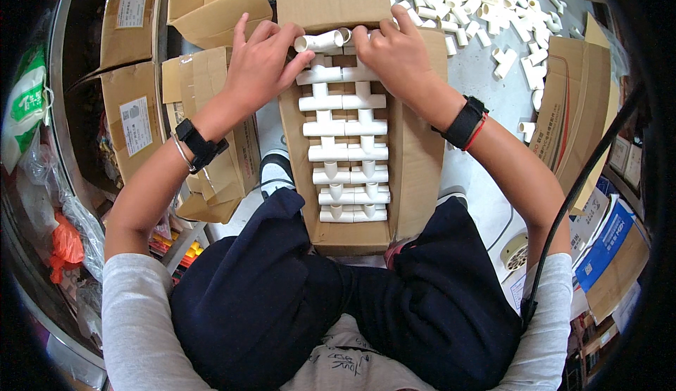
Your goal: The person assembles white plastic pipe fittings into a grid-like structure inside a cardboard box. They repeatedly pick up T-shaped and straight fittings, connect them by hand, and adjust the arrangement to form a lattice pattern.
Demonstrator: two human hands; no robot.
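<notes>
- Left hand (264, 54) at the far end of the box, thumb and fingers grasping the left end of a white pipe piece (322, 42), which lies tilted above the rows
- Right hand (394, 52) close by, fingers curled at that piece's right end; cannot tell whether they grip anything
- Dark trousers (243, 296) nearest the body, knees spread
- Open cardboard box (420, 173) between the legs, pointing straight away from the body
- White pipe joints (363, 128) inside it, T-shaped, in two columns touching side by side, several stems upright in the near rows
- Brown cartons (132, 113) along the left
- Loose joints (486, 4) heaped on the pale floor (468, 102), far right beyond the box
</notes>
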